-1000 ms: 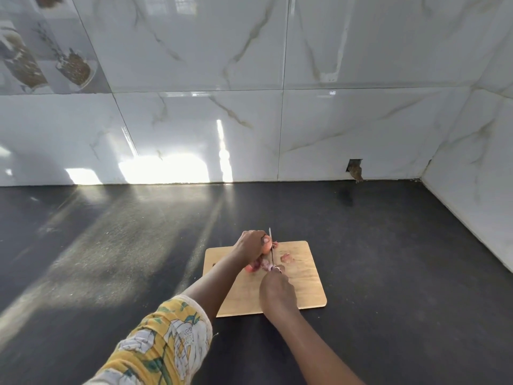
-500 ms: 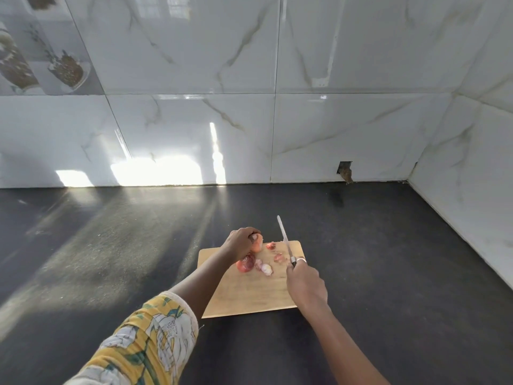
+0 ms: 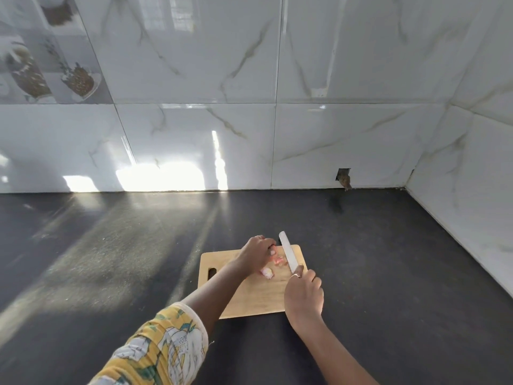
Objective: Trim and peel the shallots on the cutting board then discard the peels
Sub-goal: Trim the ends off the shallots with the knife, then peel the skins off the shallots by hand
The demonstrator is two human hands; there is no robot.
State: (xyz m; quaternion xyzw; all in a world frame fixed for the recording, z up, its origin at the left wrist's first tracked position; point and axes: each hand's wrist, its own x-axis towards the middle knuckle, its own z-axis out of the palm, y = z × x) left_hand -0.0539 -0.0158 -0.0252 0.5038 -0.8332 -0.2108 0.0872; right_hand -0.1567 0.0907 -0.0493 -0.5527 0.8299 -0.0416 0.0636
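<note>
While our left hand (image 3: 256, 257) curls over a shallot (image 3: 273, 250) at the far end of the cutting board (image 3: 249, 298), just below the middle of the frame, our right hand (image 3: 304, 293) grips a knife (image 3: 288, 252) whose pale blade appears lifted off the wood. The blade's long axis runs up the frame and tips slightly left, its point past the board's far edge. The held shallot sits just left of it, so the cut we judge to come next means bringing the edge leftward and down onto the bulb's end. The right hand sits lower and to the right of the shallot.

Pink scraps (image 3: 279, 261) lie between blade and fingers, and a pale piece (image 3: 267, 272) rests just below the left hand. Most of the shallot is hidden under the fingers, so we cannot tell which way its long axis lies or whether it is trimmed. The knife handle is buried in the right fist. Whether the scraps are peel or cut ends is too small to read. The board lies on a dark table (image 3: 388, 273).
</note>
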